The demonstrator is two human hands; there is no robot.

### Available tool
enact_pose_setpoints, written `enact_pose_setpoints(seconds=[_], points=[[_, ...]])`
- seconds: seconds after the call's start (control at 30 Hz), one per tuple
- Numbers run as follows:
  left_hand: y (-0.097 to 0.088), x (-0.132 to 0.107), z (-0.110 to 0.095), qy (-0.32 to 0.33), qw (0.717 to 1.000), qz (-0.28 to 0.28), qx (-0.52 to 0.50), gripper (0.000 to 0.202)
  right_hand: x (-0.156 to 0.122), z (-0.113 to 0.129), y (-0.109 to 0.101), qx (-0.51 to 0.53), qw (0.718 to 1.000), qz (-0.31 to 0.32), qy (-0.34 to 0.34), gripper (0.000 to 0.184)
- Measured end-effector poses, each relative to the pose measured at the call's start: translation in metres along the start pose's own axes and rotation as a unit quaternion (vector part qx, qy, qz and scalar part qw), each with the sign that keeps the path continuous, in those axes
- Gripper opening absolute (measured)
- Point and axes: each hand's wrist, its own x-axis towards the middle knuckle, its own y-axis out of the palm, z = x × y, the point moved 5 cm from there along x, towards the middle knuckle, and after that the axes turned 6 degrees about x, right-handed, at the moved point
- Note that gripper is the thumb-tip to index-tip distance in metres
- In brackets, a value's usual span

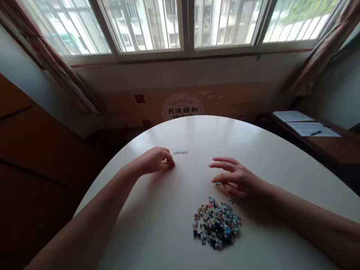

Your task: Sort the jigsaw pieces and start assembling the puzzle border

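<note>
L hand (157, 159): fingers curled, tips down at tabletop, a small dark piece (172, 167) at the tips; can't tell if pinched or only touched. R hand (236, 178): fingers spread, thumb apart from index, no firm pinch seen; a bluish piece (218, 183) lies just under the index fingertip.

Locations: pile of puzzle pcs (216, 225) on white table (197, 127), nearer the wearer than R hand. Loose piece (232, 201) just beside pile, upper R edge. Short strip of pcs (180, 152) beyond L fingertips, apart from them.

Handling (est.): pcs v. light, thin, fairly stiff; tabs may bend or fray if forced. Glossy top prob. lets pcs slide. Hold single pcs by opposite edges, thumb + index; avoid tabs. Strip: support flat, both ends; may separate if lifted by one end.
</note>
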Motion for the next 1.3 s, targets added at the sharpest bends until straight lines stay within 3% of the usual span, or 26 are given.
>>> enact_pose_setpoints(seconds=[0.17, 0.33, 0.57, 0.93, 1.3], points=[[-0.004, -0.001, 0.034, -0.065, 0.992, -0.111, -0.02, 0.02, 0.0, 0.0, -0.001, -0.006, 1.0, 0.004, 0.009, 0.022], [-0.006, -0.002, 0.045, -0.115, 0.974, -0.192, 0.036, 0.025, 0.004, 0.005, -0.002, -0.004, 1.0, 0.009, 0.026, 0.024], [-0.008, 0.004, 0.042, -0.142, 0.971, -0.181, 0.058, 0.022, 0.006, 0.007, -0.001, -0.012, 0.999, 0.01, 0.038, 0.022], [0.001, 0.012, 0.041, -0.132, 0.964, -0.228, 0.041, 0.022, 0.009, 0.009, 0.001, -0.015, 0.999, 0.007, 0.031, 0.023], [0.002, 0.011, 0.042, -0.133, 0.962, -0.235, 0.034, 0.022, 0.007, 0.007, 0.001, -0.024, 0.999, -0.001, 0.038, 0.023]])
